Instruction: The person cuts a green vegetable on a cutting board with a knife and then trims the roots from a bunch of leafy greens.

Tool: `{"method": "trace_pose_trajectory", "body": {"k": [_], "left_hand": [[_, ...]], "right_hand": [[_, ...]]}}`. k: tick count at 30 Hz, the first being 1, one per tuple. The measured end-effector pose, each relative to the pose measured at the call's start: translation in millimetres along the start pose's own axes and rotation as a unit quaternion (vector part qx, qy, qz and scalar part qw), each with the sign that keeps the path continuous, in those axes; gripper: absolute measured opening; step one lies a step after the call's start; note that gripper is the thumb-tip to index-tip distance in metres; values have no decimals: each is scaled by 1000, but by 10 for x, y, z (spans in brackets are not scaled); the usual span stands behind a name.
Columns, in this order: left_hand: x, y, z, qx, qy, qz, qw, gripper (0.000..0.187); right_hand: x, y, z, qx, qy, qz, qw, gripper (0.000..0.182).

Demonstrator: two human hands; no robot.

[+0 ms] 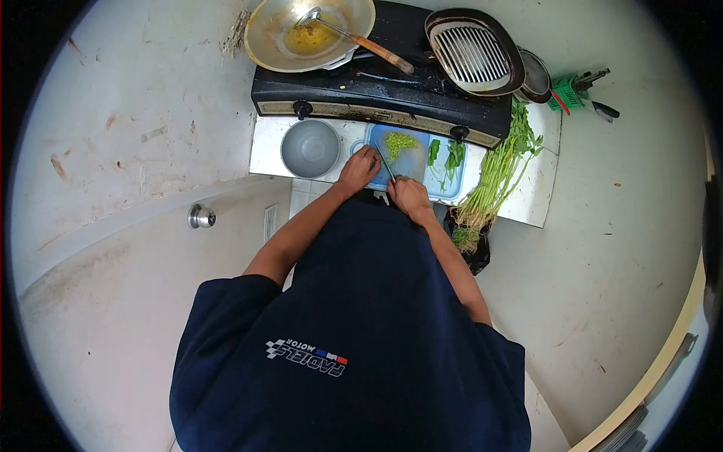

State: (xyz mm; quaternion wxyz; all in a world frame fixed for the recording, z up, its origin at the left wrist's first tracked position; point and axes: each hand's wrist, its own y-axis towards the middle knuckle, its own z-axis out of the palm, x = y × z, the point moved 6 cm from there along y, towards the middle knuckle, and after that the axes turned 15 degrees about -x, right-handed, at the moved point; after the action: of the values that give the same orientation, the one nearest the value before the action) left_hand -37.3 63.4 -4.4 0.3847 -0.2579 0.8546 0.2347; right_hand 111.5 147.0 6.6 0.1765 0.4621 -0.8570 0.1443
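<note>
My right hand (410, 197) is wrapped round the handle of a knife (385, 161), whose blade points away from me over a blue cutting board (416, 172). My left hand (360, 170) is at the board's left edge, fingers curled together close to the blade; whatever they hold is hidden. Beyond the knife lies a small heap of chopped green pieces (400, 143). Leafy green sprigs (454, 158) rest on the board's right part. Left of the board stands a grey bowl (310, 149).
A black stove (384, 94) is behind the board, bearing a wok (265, 34) with a wooden-handled ladle (380, 53) and a grill pan (472, 54). A bunch of long green stalks (497, 177) lies at right. A green basket (566, 92) holding utensils hangs beyond.
</note>
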Motion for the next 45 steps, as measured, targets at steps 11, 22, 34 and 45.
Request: {"method": "trace_pose_trajectory", "body": {"k": [11, 22, 34, 45], "left_hand": [[2, -2, 5, 6, -12, -9, 1000, 9], [-7, -23, -25, 10, -23, 8, 1000, 10], [-39, -6, -16, 17, 5, 18, 1000, 12], [-45, -8, -37, 18, -6, 35, 999, 13]], "right_hand": [[32, -10, -67, 22, -4, 35, 999, 42], [39, 6, 8, 4, -5, -2, 1000, 43], [-30, -44, 1, 0, -22, 31, 999, 42], [54, -11, 48, 1, 6, 9, 1000, 39]]}}
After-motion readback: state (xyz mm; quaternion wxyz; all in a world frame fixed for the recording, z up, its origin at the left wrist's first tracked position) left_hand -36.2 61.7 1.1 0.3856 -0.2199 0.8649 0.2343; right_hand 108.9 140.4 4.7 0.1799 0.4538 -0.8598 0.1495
